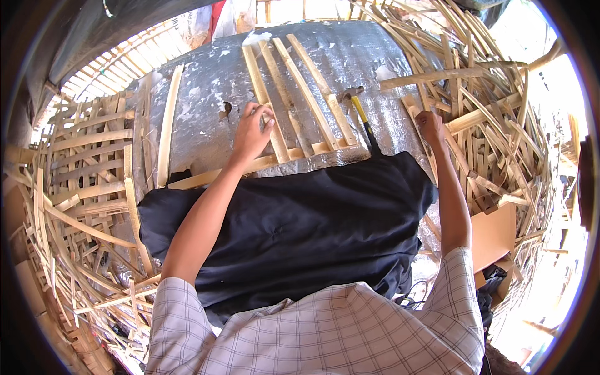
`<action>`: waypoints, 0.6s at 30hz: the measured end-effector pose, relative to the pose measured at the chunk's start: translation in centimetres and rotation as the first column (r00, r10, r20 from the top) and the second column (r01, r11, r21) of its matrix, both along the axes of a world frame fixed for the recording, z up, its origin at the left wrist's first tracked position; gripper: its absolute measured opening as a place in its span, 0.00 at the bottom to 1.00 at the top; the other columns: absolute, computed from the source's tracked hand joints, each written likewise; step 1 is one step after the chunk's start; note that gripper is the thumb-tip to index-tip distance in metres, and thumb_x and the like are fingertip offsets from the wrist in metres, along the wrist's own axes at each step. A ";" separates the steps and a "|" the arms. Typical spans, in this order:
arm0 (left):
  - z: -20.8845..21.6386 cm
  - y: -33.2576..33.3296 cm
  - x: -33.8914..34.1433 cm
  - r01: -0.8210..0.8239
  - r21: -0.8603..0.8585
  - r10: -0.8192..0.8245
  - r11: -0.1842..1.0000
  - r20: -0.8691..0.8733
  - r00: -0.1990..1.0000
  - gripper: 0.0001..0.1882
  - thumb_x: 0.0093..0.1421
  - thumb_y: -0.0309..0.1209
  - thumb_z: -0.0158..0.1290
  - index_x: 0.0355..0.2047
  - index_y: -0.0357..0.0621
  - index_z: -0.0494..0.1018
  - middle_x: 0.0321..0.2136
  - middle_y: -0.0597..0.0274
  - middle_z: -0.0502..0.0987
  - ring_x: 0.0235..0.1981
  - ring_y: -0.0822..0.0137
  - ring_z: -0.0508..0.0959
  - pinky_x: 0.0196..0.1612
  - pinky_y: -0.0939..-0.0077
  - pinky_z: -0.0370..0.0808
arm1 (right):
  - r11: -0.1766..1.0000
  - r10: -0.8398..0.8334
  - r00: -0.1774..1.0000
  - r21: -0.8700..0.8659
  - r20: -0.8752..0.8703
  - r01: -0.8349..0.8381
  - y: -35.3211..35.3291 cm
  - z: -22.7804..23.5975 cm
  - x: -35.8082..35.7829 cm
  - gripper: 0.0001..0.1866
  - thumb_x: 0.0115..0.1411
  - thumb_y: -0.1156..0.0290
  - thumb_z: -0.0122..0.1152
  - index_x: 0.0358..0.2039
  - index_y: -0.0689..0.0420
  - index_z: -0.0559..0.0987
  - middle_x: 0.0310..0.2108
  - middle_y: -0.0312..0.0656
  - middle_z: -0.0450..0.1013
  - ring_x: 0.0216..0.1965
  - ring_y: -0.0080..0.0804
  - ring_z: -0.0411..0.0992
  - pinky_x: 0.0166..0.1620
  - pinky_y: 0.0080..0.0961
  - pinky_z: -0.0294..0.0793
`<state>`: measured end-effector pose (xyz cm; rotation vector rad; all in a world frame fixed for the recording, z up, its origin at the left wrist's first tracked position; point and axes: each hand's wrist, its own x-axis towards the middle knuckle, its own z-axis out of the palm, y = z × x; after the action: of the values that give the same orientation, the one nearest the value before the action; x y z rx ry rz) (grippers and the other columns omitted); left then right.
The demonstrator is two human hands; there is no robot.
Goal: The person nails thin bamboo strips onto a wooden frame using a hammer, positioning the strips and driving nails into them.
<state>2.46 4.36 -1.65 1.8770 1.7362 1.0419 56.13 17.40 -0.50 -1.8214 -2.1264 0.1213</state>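
Observation:
My left hand (252, 132) is over the leftmost of several upright bamboo slats (255, 69), its fingers loosely bent and a gap showing between thumb and forefinger. I see nothing held in it. These slats lie side by side, their lower ends on a long crosswise slat (262, 164). Farther right, my right hand (431, 127) is closed in a fist beside a pile of bamboo strips (494, 137); what it holds, if anything, is hidden. Between the hands a claw hammer (361, 112) with a yellow and black handle lies on the silvery sheet (206, 119).
Black cloth (294, 231) covers my lap. A single slat (170, 128) lies left of the row, and a woven bamboo lattice (94, 150) stands farther left. At the right are a cardboard box (494, 234) and the tangled strips, some jutting toward my right arm.

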 end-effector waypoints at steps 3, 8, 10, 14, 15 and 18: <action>-0.2 0.0 -0.4 0.002 -0.018 -0.002 1.000 0.019 1.000 0.08 0.63 0.27 0.61 0.41 0.45 0.75 0.45 0.55 0.71 0.50 0.47 0.78 0.52 0.55 0.74 | 0.991 0.096 0.980 0.080 0.175 -0.111 -1.0 0.1 0.9 0.07 0.54 0.77 0.67 0.34 0.57 0.86 0.35 0.51 0.82 0.39 0.50 0.81 0.44 0.40 0.80; 0.4 0.1 -0.3 0.010 -0.049 -0.008 0.999 0.049 0.999 0.09 0.62 0.26 0.62 0.42 0.43 0.77 0.44 0.54 0.73 0.48 0.48 0.78 0.51 0.57 0.73 | 0.997 -0.063 0.993 -0.028 0.100 0.066 -4.2 1.7 3.3 0.07 0.56 0.77 0.65 0.35 0.56 0.86 0.35 0.51 0.83 0.40 0.50 0.82 0.44 0.42 0.80; 0.6 0.2 -0.2 0.004 -0.026 -0.003 1.000 0.050 0.999 0.08 0.62 0.25 0.62 0.42 0.43 0.78 0.43 0.56 0.73 0.43 0.55 0.79 0.46 0.61 0.74 | 0.993 -0.072 0.988 -0.086 0.134 0.084 -6.2 2.6 5.7 0.06 0.57 0.75 0.65 0.35 0.55 0.86 0.35 0.51 0.83 0.39 0.50 0.82 0.43 0.43 0.80; -0.2 0.4 -0.2 0.005 -0.006 -0.005 1.000 0.039 0.999 0.08 0.62 0.25 0.62 0.42 0.43 0.78 0.43 0.60 0.73 0.31 0.65 0.76 0.35 0.70 0.73 | 0.940 -0.169 0.969 -0.265 0.178 0.213 -10.0 3.3 8.5 0.05 0.60 0.71 0.66 0.36 0.55 0.86 0.36 0.49 0.83 0.39 0.49 0.82 0.41 0.41 0.80; 0.0 0.3 -0.7 0.000 -0.014 0.001 1.000 0.031 1.000 0.08 0.62 0.25 0.62 0.42 0.44 0.78 0.43 0.60 0.73 0.31 0.65 0.76 0.35 0.71 0.73 | 0.923 -0.197 0.965 -0.299 0.171 0.241 -11.1 3.6 7.4 0.06 0.60 0.70 0.66 0.36 0.56 0.86 0.38 0.48 0.83 0.40 0.49 0.82 0.41 0.41 0.80; -0.3 0.6 -0.7 0.033 0.038 -0.031 0.999 -0.033 0.999 0.08 0.63 0.25 0.61 0.42 0.44 0.78 0.43 0.58 0.73 0.39 0.63 0.76 0.37 0.70 0.74 | 0.941 -0.204 0.952 -0.223 0.227 0.255 -13.5 2.5 7.7 0.06 0.62 0.69 0.65 0.37 0.55 0.85 0.38 0.49 0.83 0.41 0.50 0.82 0.42 0.43 0.80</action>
<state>1.79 4.93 -1.98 1.9493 1.7100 1.0452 63.86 3.86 1.99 -2.3067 -2.0849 0.1608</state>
